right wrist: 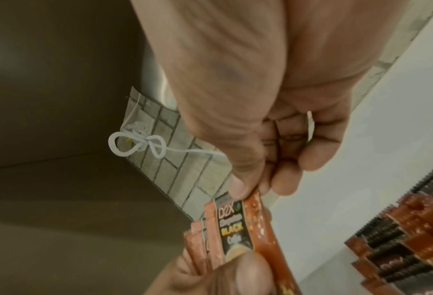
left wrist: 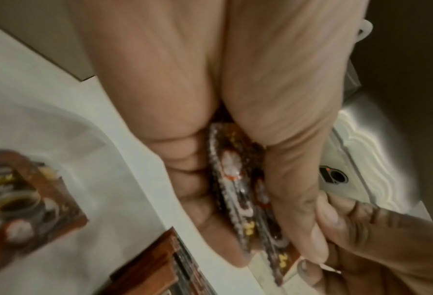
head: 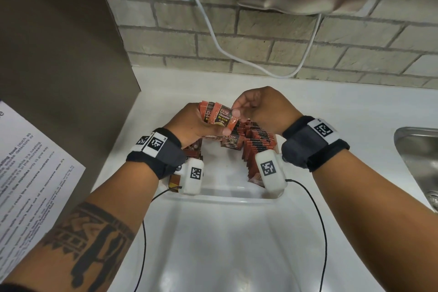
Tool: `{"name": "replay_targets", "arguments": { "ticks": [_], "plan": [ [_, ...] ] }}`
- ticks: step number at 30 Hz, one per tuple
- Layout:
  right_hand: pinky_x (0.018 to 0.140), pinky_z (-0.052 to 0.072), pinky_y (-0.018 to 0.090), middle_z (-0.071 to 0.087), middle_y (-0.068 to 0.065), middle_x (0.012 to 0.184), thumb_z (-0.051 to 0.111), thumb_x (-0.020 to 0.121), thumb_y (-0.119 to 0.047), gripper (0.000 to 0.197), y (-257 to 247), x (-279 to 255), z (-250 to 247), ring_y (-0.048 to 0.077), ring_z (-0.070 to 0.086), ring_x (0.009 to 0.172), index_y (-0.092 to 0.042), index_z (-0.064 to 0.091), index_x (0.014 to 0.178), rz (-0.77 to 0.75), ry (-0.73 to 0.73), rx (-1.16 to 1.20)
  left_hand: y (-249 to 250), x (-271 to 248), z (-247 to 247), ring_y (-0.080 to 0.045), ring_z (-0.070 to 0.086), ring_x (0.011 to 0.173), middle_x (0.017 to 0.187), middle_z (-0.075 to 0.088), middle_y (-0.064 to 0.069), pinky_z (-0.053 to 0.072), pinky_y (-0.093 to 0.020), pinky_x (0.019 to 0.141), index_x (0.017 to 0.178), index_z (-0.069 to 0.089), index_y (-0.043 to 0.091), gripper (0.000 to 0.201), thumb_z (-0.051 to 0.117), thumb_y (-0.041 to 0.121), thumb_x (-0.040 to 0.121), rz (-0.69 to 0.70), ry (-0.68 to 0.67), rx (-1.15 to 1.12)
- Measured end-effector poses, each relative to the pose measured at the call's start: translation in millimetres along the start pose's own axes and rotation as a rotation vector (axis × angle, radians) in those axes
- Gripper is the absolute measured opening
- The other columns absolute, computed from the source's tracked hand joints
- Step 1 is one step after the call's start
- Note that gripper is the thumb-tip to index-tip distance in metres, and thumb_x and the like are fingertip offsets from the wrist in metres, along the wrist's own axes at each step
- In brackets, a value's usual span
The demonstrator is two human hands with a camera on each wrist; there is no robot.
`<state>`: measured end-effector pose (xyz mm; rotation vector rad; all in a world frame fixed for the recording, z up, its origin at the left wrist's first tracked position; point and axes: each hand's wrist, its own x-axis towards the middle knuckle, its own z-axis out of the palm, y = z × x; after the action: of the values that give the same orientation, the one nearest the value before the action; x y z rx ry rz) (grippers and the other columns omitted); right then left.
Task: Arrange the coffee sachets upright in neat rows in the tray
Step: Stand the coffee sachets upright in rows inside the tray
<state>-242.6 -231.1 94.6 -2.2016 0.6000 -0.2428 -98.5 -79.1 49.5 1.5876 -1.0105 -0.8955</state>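
Note:
My left hand [head: 194, 123] grips a small stack of brown-orange coffee sachets [head: 213, 116] above the far end of the white tray [head: 222, 197]; the stack [left wrist: 238, 191] shows edge-on between thumb and fingers. My right hand [head: 258, 106] pinches the top corner of the front sachet [right wrist: 238, 225], which reads "D2X BLACK Coffee". A row of upright sachets [head: 258, 147] stands along the tray's right side. More sachets [head: 192, 152] lie on the left side, partly hidden under my left wrist, and one sachet [left wrist: 28, 201] lies flat, face up.
The tray sits on a white counter [head: 331, 106] against a brick wall [head: 260, 38]. A white cable [head: 213, 31] hangs down the wall. A steel sink [head: 419, 161] lies at the right. A printed paper sheet [head: 30, 178] lies at the left, below a brown panel [head: 59, 31].

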Motion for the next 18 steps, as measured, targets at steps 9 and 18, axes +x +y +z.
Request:
{"name": "replay_targets", "arguments": {
  "ticks": [9,18],
  "plan": [
    [0.077,0.045,0.028,0.06,-0.017,0.079,0.076,0.079,-0.029,0.006,17,-1,6,0.005,0.056,0.081,-0.034,0.079,0.078,0.111,-0.005,-0.323,14,-7,-23,-0.017,0.064,0.06,0.075,0.074,-0.006,0.059,-0.032,0.068,0.093,0.073,0.005,0.038,0.072,0.044,0.089,-0.458,-0.235,0.64],
    [0.091,0.053,0.042,0.069,-0.02,0.071,0.068,0.076,-0.023,0.018,25,7,31,0.011,0.062,0.087,-0.036,0.079,0.07,0.203,-0.089,-0.461,-14,21,43,-0.015,0.063,0.062,0.087,0.077,-0.005,0.054,-0.027,0.064,0.111,0.071,0.011,0.031,0.067,0.034,0.09,-0.503,-0.476,0.769]
  ]
}}
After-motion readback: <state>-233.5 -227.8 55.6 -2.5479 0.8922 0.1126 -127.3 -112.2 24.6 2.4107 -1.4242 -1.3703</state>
